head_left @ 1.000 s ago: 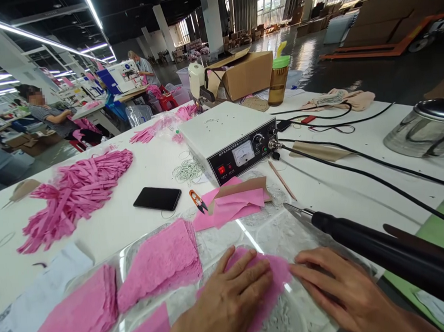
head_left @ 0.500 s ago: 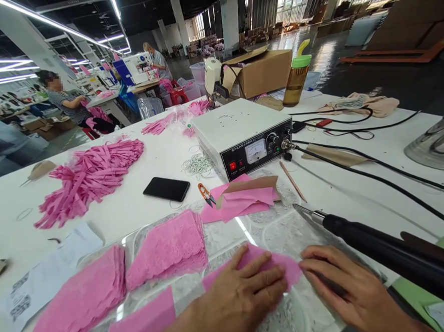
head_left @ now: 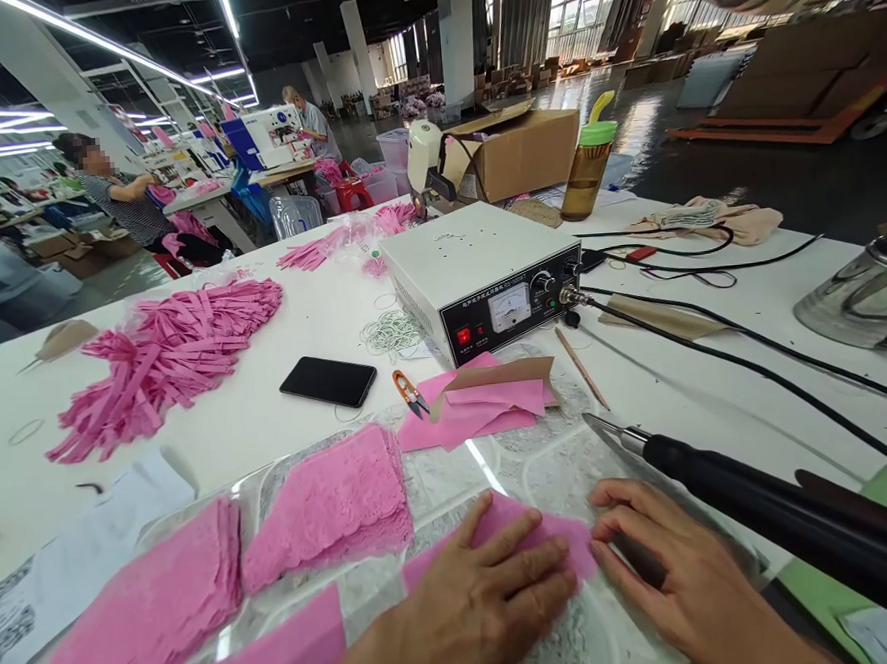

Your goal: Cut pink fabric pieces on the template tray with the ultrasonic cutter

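Note:
My left hand (head_left: 475, 596) lies flat with fingers spread on a pink fabric piece (head_left: 569, 545) at the near edge of a glass plate (head_left: 549, 471). My right hand (head_left: 673, 578) rests just right of it, fingertips touching the fabric's right edge, fingers slightly curled and holding nothing. A black handheld tool with a metal tip (head_left: 731, 490) lies just beyond my right hand, pointing left.
Stacks of pink lace pieces (head_left: 326, 504) lie to the left, a pile of pink strips (head_left: 166, 354) farther back. A white control box (head_left: 485, 274) with cables, a phone (head_left: 328, 381), snips (head_left: 411, 391), folded pink fabric (head_left: 478, 405), a bottle (head_left: 587, 163), a cardboard box (head_left: 514, 147). People work at far tables.
Both hands slid the pink piece slightly; my right fingers drew in toward its edge. The view shifted a little.

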Available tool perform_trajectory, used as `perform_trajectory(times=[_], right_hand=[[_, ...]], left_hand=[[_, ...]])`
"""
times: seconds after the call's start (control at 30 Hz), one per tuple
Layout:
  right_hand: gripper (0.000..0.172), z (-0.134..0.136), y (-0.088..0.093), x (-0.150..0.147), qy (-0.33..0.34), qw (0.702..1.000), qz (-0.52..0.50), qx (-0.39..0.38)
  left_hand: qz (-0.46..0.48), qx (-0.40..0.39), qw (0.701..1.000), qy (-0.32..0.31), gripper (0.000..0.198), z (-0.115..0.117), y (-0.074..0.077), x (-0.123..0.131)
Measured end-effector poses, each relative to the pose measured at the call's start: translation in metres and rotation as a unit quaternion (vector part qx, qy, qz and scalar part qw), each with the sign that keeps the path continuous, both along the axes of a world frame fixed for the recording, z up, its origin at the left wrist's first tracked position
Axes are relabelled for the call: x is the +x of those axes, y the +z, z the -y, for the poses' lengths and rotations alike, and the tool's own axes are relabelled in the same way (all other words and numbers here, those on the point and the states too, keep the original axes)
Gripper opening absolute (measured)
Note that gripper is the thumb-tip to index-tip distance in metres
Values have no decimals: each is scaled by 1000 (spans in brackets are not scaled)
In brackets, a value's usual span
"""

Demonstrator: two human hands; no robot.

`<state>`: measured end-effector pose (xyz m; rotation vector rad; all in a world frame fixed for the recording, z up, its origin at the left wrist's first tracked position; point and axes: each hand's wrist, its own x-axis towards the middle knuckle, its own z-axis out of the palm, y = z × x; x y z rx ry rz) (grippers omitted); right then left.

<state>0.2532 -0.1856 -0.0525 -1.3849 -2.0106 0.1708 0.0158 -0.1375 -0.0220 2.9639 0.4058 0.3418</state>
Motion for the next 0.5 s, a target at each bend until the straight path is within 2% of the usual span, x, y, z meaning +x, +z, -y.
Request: perform_trajectory(times=[0.13,0.3,0.5], right_hand=[[14,-1,0,-2,3,1000,-2,-3],[16,-2,2,-2,5,999,-13,30],[15,-2,-5,0,0,999,-26,37]], left_hand=[[-13,1,1000,2,35,2,1,-3],[2,57,998,7,29,6,-6,-8],[6,98,995,7,29,8,-9,-15]])
